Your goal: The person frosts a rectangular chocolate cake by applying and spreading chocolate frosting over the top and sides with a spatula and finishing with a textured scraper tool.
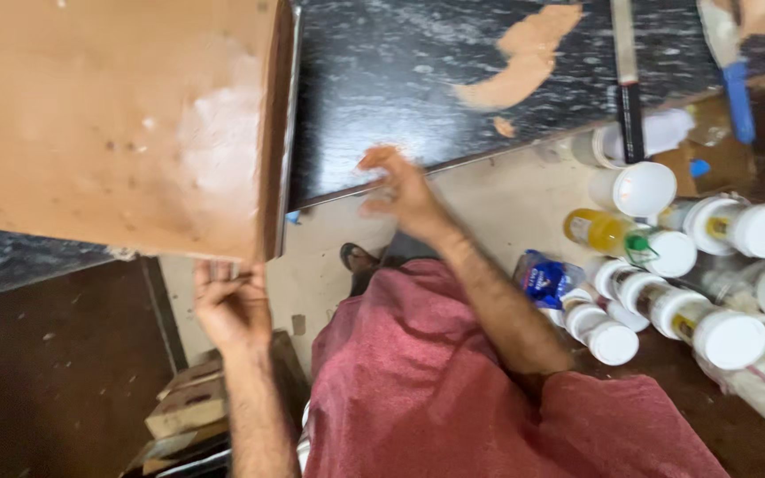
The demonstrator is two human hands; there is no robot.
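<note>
- The left hand (227, 301) grips the bottom edge of a big brown board (117, 115), fingers curled tight around it.
- The board is tipped up over the left end of the bench (382, 80) and hides that part.
- The right hand (400, 190) is blurry. It hangs just over the front edge of the bench, fingers loose, holding nothing that I can see.
- The bench top is dark and shiny, with pale scratches and a few tan patches.
- A long flat tool (626, 80) and a blue-handled tool (735, 75) lie at the far right end.
- Below the right end stand many white-capped bottles (719, 327), one of them yellow (608, 232).
- The person wears a red cloth (418, 381).
- The floor (46, 381) on the left is dark brown.
</note>
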